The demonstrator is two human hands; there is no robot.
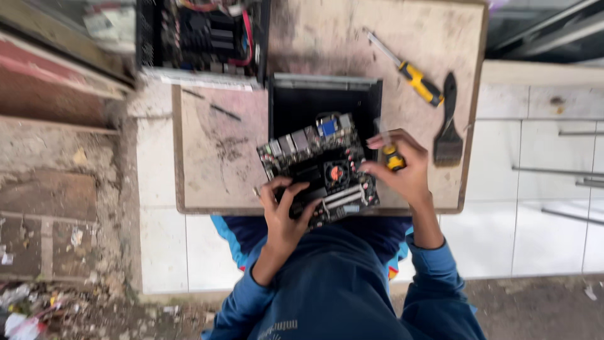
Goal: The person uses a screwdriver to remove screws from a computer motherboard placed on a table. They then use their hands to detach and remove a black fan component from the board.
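A dark computer circuit board [321, 167] with grey ports and a small orange-centred fan is tilted over the near edge of the wooden board [220, 157]. My left hand [284, 211] grips its near left corner from below. My right hand [402, 170] touches the board's right edge and is wrapped around a small screwdriver [394, 158] with a yellow and black handle. Just behind the circuit board sits an open black metal case [324, 104], its inside dark.
A larger yellow-handled screwdriver [412, 74] and a black brush [448, 126] lie on the wooden board to the right. A second open computer case [201, 34] with red cables stands at the back left. White tiles surround the board; rubble lies at left.
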